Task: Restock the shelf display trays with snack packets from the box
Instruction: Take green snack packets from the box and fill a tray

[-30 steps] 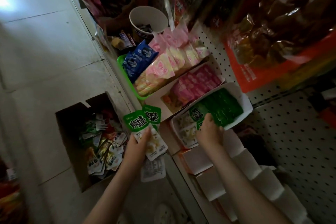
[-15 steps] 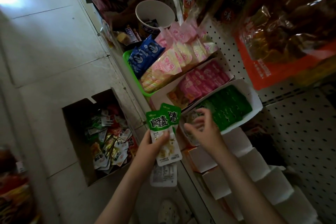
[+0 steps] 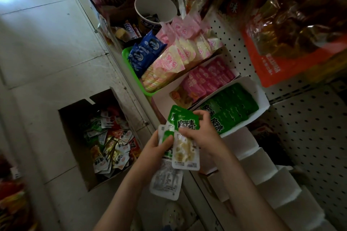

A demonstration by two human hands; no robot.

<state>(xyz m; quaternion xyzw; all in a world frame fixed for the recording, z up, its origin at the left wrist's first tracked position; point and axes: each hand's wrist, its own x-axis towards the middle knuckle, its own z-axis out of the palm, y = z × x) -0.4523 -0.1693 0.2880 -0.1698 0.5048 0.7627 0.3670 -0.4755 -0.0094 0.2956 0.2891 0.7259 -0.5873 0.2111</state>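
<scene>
Flat, glossy plastic snack packets [image 3: 185, 150], green-topped with clear windows, fan out just near of the white card tray [image 3: 262, 101]. The left hand [image 3: 155, 148] curls its fingers round the stack; the right hand [image 3: 203, 135] pinches the front packet's green top. A brown cardboard box [image 3: 75, 137] sits left on the floor

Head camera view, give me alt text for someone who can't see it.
A person's left hand grips a stack of green-topped snack packets while the right hand pinches the front packet. Behind them sits a white shelf tray of matching green packets; an open cardboard box of mixed packets stands on the floor.
</scene>
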